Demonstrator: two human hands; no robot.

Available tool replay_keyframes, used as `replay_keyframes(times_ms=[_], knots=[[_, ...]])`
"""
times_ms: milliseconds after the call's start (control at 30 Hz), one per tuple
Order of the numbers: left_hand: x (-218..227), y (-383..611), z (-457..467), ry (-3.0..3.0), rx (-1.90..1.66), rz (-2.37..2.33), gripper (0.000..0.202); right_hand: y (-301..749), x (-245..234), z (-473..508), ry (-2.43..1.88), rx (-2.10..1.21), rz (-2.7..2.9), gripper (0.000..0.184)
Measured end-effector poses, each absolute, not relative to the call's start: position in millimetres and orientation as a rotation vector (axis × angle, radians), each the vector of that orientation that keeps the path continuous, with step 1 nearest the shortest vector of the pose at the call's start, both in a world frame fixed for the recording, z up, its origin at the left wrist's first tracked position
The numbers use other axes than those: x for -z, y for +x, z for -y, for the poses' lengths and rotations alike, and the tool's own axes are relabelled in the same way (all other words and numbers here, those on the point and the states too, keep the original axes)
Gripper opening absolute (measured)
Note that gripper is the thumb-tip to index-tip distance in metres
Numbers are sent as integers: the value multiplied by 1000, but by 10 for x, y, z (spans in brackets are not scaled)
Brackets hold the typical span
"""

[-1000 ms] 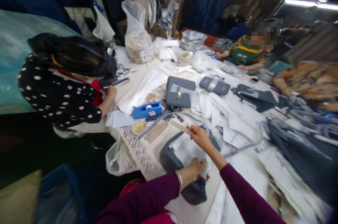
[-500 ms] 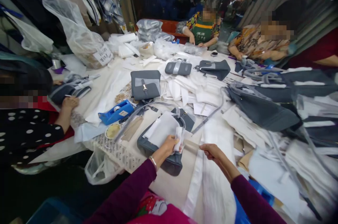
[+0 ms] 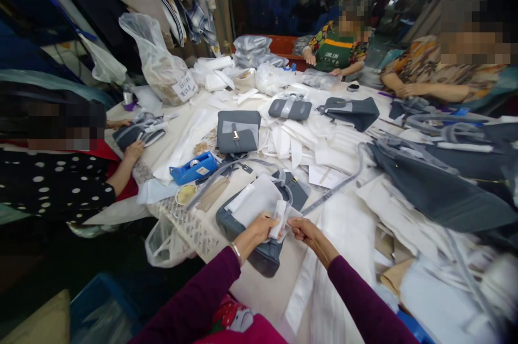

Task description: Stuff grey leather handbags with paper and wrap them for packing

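A dark grey handbag [image 3: 265,260] lies in front of me, a white sheet [image 3: 254,198] spread over its upper side. My left hand [image 3: 261,228] is closed on a white-wrapped bag handle [image 3: 279,216] above the bag. My right hand [image 3: 304,229] pinches one end of a strip of clear tape close to that wrapping; the strip is hard to make out now. Beyond the bag, a grey plastic-covered strap [image 3: 334,191] runs across the table. Left of it stand a blue tape dispenser [image 3: 194,167] and a round yellowish tin or roll [image 3: 186,194].
A finished-looking grey bag [image 3: 238,130] with a buckle stands farther back, among white paper scraps [image 3: 293,139]. More grey bags [image 3: 441,182] are piled at right. One co-worker [image 3: 73,182] sits at left; others sit across the table. A plastic bag [image 3: 168,244] hangs off the edge.
My right hand has moved left, from holding the strip stretched out to close beside my left hand at the wrapped handle. The camera view has turned slightly left.
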State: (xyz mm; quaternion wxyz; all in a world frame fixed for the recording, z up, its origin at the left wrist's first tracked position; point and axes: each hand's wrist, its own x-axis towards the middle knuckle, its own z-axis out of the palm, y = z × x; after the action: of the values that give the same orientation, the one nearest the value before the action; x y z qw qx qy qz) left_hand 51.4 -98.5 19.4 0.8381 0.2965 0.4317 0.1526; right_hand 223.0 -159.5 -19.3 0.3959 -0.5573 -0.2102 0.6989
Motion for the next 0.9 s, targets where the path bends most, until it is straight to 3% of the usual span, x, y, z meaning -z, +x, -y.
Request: replay_keyframes(times_ms=[333,633,767,900], knots=[[-162,514,980,645,-318,-949,28,2068,268,1681,-1365,-1732,524,35],[-120,548,1001,722,-315,-1008,26,2300,-27,1642,-1488,-1596,811,23],[-122,547,1022,720,-327,-1005,27,2376,-150,1831,-1451,-1330,1159,42],[-124,536,1029,698,-327,-995,29,2389,-255,1829,-1577,-965,1500,24]])
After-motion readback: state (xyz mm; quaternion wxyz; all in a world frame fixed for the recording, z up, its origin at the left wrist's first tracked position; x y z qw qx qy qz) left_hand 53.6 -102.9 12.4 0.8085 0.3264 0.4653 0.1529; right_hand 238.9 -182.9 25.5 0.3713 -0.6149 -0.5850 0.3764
